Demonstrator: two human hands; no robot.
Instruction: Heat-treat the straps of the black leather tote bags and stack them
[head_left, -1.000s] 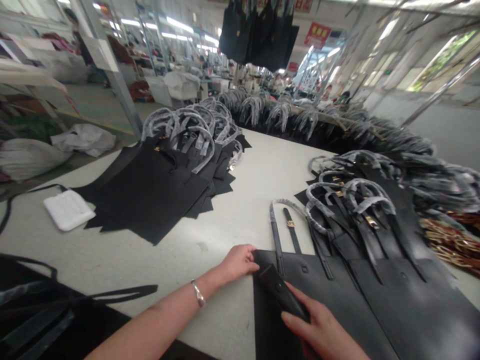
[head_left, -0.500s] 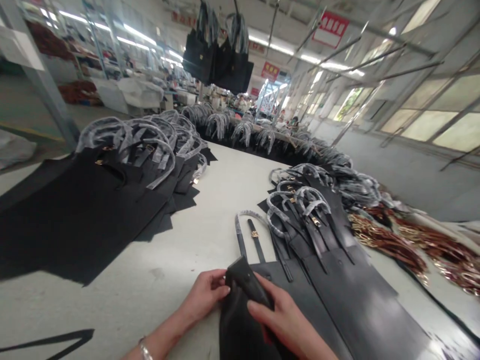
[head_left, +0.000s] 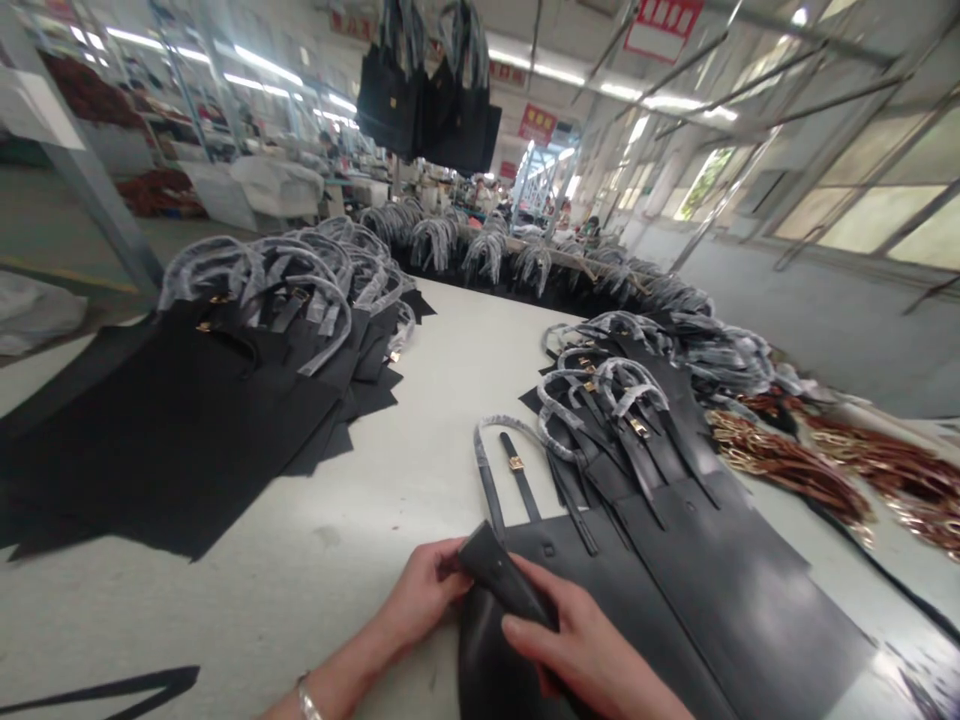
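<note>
Both of my hands are closed on a black leather bag panel [head_left: 487, 650] at the near edge of the table, its top edge folded over between them. My left hand [head_left: 424, 597] grips the panel's left edge, the fingertips partly hidden behind it. My right hand [head_left: 574, 630] wraps round the folded part, thumb on the near face. Just beyond lies another black bag panel [head_left: 581, 565] with a plastic-wrapped handle [head_left: 484, 470] and a narrow strap with a gold buckle [head_left: 516, 463]. More such panels [head_left: 720, 560] overlap to the right.
A pile of black bag panels [head_left: 150, 430] with wrapped handles covers the table's left. Brown straps with gold rings [head_left: 787, 470] lie at the far right. Finished-looking black bags [head_left: 427, 100] hang overhead. A black strip [head_left: 142, 688] lies at the near left of the pale table [head_left: 360, 570].
The view has shifted slightly, so the table's things sit a little further right. My left thumb has moved behind the panel's edge; both hands keep hold of the folded panel.
</note>
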